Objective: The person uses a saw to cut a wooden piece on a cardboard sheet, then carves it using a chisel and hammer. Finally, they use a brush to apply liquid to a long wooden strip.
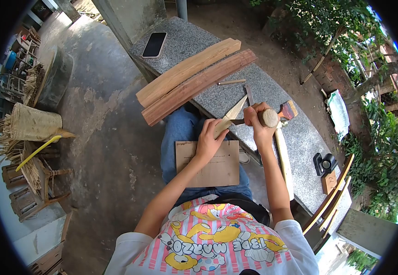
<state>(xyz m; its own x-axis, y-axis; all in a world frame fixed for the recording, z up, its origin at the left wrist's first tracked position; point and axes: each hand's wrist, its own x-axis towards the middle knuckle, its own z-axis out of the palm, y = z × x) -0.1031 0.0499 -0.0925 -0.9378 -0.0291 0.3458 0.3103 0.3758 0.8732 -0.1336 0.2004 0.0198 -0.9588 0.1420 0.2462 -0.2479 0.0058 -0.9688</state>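
Observation:
My left hand (209, 140) is closed around the lower end of a pale, pointed wooden piece (233, 110), above my lap. Its tip points up over the edge of the stone bench. My right hand (259, 126) grips a wooden-handled knife (268, 118); the round handle end faces me. A short dark stretch of blade meets the wooden piece, its edge mostly hidden by my fingers. Just above that hand lies a narrow metal strip (249, 95), partly covered. A paintbrush (288, 110) lies right of the hand. On my lap rests a flat brown board (208, 172) with dark marks.
Two long curved wooden slats (199, 87) overhang the granite bench (304, 142). A phone (155, 44), a short stick (232, 82), a pale wooden handle (284, 162) and a black device (325, 163) on a wood block lie there. Bundled sticks (36, 121) stand at left.

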